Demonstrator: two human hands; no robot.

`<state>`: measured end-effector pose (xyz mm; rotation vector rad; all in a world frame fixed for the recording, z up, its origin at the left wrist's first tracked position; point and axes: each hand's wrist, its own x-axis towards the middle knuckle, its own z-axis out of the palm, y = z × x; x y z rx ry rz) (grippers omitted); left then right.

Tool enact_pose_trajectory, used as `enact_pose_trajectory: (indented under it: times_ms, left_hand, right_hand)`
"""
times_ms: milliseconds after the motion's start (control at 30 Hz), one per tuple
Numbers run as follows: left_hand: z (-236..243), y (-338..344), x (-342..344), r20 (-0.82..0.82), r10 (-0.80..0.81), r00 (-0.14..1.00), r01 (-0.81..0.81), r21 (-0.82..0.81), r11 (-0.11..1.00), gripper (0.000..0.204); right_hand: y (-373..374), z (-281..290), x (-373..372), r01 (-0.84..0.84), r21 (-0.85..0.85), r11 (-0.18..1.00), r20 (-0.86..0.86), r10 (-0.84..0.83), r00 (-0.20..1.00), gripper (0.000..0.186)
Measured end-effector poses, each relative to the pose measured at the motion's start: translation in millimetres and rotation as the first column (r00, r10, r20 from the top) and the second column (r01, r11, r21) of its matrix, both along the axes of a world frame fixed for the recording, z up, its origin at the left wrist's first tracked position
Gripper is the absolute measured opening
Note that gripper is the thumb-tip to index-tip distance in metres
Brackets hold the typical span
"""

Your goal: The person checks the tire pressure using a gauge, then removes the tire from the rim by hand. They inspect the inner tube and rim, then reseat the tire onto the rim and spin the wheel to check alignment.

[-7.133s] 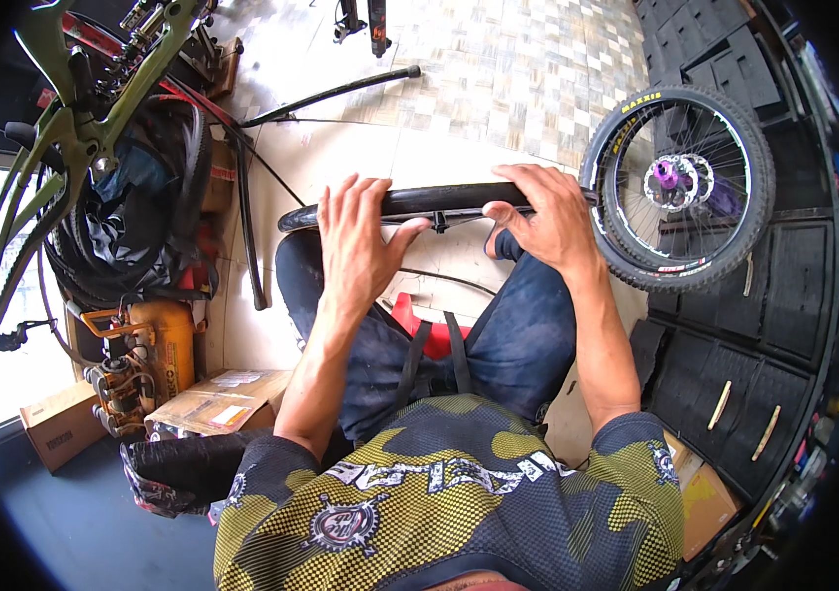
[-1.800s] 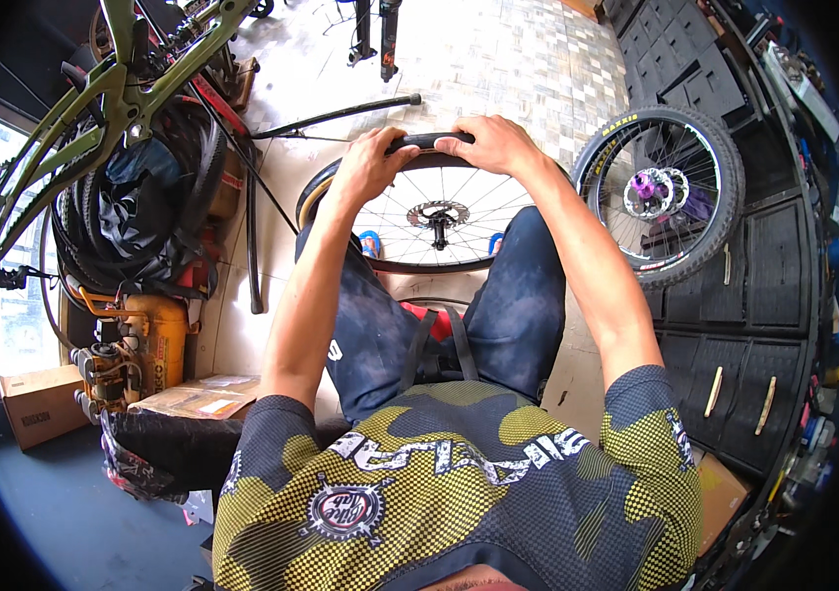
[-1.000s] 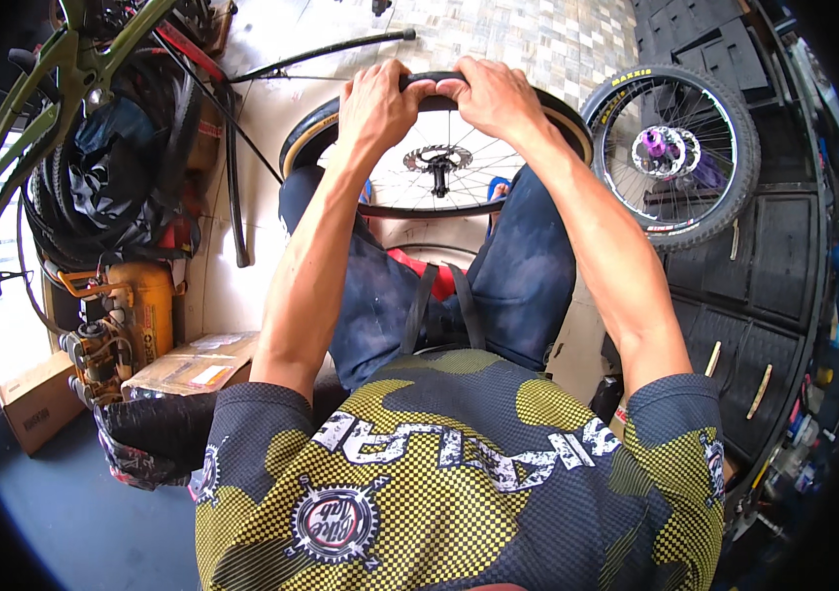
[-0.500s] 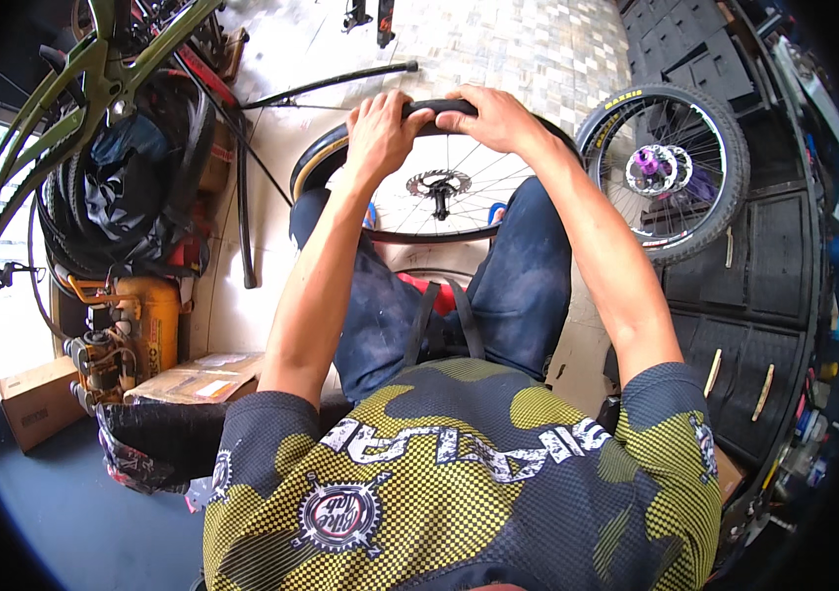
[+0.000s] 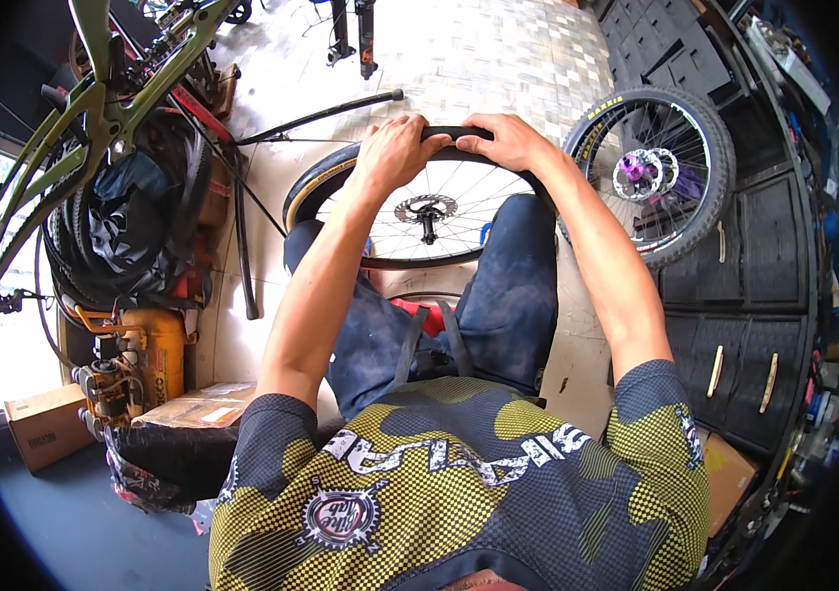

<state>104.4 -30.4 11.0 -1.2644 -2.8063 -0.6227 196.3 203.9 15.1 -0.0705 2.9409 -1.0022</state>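
Between my knees stands a bicycle wheel tilted toward me, with thin spokes and a brake disc [image 5: 427, 209] around its hub. A black tire with a tan sidewall [image 5: 313, 187] is around it. My left hand [image 5: 395, 155] is closed over the tire at the wheel's far edge, thumb on the near side. Close beside it, my right hand [image 5: 513, 144] grips the same stretch of tire, its thumb nearly meeting the left one. The fingertips of both hands are hidden behind the tire. Whether the tire bead sits inside the rim there, I cannot tell.
A second wheel [image 5: 718, 197] with a knobby tire and purple hub leans against black drawers [image 5: 725, 369] at the right. At the left are a green bike frame [image 5: 94, 133], a black stand leg [image 5: 321, 116], an orange compressor [image 5: 158, 355] and cardboard boxes [image 5: 50, 428].
Both hands have shifted a little to the right along the tire, still gripping it. The whole view has moved slightly, so the scene sits lower in the picture.
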Motion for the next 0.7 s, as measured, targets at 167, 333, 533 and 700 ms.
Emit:
enact_pose_trajectory:
  times_ms: [167,333,533,700]
  left_hand:
    - [-15,1,-4,-0.079,-0.029,0.996,0.036,0.097,0.995,0.057]
    - [-20,5,3,-0.185,0.053,0.981,-0.031,0.119,0.992,0.058]
    - [-20,9,11,-0.136,0.11,0.985,-0.093,0.127,0.988,0.05]
    - [-23,13,9,-0.178,0.138,0.974,-0.124,0.09,0.988,0.047]
  right_hand:
    - [-1,-4,0,0.051,0.007,0.999,-0.012,-0.051,0.999,0.052]
    - [-16,-22,1,0.197,0.037,0.98,-0.141,-0.19,0.972,0.052]
    - [-28,-35,5,0.296,0.094,0.951,-0.283,-0.259,0.923,0.04]
    - [-31,-44,-1,0.327,0.081,0.941,-0.329,-0.285,0.9,0.041]
